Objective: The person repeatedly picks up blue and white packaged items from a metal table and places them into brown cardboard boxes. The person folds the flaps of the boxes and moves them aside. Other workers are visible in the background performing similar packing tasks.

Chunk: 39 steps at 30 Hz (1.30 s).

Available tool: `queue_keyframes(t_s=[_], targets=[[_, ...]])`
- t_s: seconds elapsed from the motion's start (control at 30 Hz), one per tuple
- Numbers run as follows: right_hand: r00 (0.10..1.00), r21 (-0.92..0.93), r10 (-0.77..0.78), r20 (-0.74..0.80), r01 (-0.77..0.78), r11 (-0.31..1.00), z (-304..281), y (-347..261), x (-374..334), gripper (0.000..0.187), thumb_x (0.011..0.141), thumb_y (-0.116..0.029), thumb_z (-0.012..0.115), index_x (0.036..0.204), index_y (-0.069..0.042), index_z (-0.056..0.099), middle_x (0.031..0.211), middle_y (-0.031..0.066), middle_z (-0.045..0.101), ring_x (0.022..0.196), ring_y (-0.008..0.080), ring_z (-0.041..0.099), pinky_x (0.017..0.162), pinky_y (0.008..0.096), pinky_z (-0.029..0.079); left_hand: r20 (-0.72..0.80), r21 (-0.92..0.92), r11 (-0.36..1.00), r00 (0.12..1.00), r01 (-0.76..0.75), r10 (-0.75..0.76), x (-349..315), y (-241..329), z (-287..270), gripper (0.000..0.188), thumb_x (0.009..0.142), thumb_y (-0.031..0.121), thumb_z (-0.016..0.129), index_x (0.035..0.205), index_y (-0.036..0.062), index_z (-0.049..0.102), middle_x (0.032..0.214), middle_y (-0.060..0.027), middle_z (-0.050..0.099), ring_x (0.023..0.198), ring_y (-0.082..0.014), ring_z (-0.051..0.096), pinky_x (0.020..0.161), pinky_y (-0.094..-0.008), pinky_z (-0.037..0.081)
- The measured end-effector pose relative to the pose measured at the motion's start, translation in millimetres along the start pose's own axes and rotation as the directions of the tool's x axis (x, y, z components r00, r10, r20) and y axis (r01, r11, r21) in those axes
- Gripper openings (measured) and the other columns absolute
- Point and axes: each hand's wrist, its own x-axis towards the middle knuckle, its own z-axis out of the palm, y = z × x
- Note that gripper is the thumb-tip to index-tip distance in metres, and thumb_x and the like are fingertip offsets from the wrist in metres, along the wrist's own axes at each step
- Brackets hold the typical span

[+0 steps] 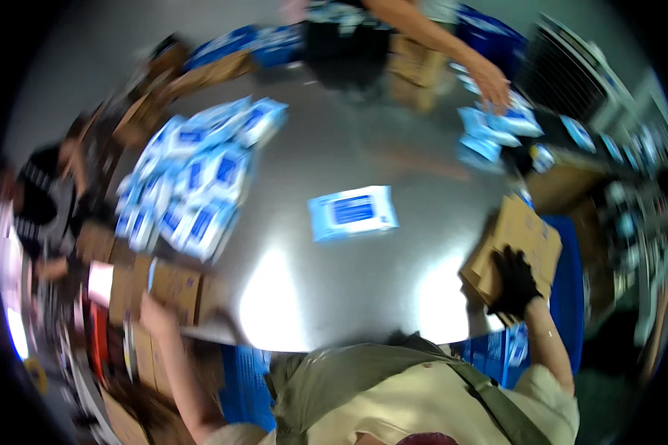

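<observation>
My right hand (515,283), in a black glove, lies with its fingers spread on a stack of flat brown cardboard cartons (531,231) at the table's right edge. At the left, my bare left hand (158,314) is beside a brown cardboard box (177,288) at the table's near-left corner. Blur hides how its fingers are set and whether they hold anything. One light-blue and white soft pack with a dark-blue label (353,213) lies alone near the middle of the metal table. A large heap of similar packs (193,174) covers the table's left side.
Across the table, another person's hand (491,87) reaches over a smaller pile of packs (497,132). Blue crates (246,382) stand below the near edge, and a blue bin (569,259) is at the right. A person (52,185) works at far left.
</observation>
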Motion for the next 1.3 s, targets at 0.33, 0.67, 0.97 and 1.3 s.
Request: queue_keyframes(t_s=[0.33, 0.67, 0.97, 1.3], targets=[[0.689, 0.680, 0.683, 0.240, -0.622, 0.388, 38.9, 91.9, -48.1, 0.075, 0.068, -0.038, 0.077, 0.124, 0.001, 0.045, 0.118, 0.0223, 0.054, 0.107, 0.0319, 0.056, 0.084, 0.0387, 0.051, 0.010, -0.891, 0.087, 0.171, -0.445, 0.985, -210.7, 389.6, -10.7, 0.071, 0.079, 0.041, 0.065, 0.131, -0.0014, 0.041, 0.138, -0.0215, 0.037, 0.130, -0.0350, 0.033, 0.108, -0.0425, 0.026], [0.931, 0.781, 0.312, -0.188, -0.051, 0.622, 0.3, -0.5, -74.4, 0.085, 0.065, -0.038, 0.077, 0.129, 0.004, 0.041, 0.108, 0.0210, 0.062, 0.102, 0.0363, 0.059, 0.088, 0.0400, 0.047, 0.263, -0.738, -0.168, 0.508, 0.654, 0.821, -208.8, 417.5, -58.6, 0.034, 0.087, 0.014, 0.058, 0.119, 0.0009, 0.052, 0.105, -0.0075, 0.061, 0.093, -0.0148, 0.058, 0.083, -0.0287, 0.047], [0.764, 0.742, -0.137, -0.630, 0.645, 0.182, -77.8, -160.4, 97.0, 0.026, 0.070, -0.018, 0.072, 0.092, -0.005, 0.065, 0.088, 0.0106, 0.067, 0.083, 0.0226, 0.064, 0.077, 0.0314, 0.050, -0.002, -1.000, -0.006, 0.820, 0.001, 0.572, -82.9, 214.0, -75.0, 0.016, 0.079, 0.002, 0.058, 0.095, 0.0010, 0.055, 0.085, -0.0071, 0.061, 0.081, -0.0159, 0.057, 0.073, -0.0293, 0.044], [0.618, 0.561, -0.088, -0.781, 0.757, 0.334, -68.1, -239.7, 113.7, 0.026, 0.078, -0.014, 0.059, 0.103, -0.008, 0.065, 0.094, 0.0145, 0.066, 0.085, 0.0296, 0.064, 0.078, 0.0348, 0.050, 0.144, -0.926, -0.280, 0.923, 0.253, 0.357, -102.5, 178.8, -28.1, 0.049, 0.075, 0.015, 0.068, 0.119, 0.0050, 0.049, 0.116, -0.0102, 0.053, 0.110, -0.0199, 0.048, 0.093, -0.0309, 0.037]])
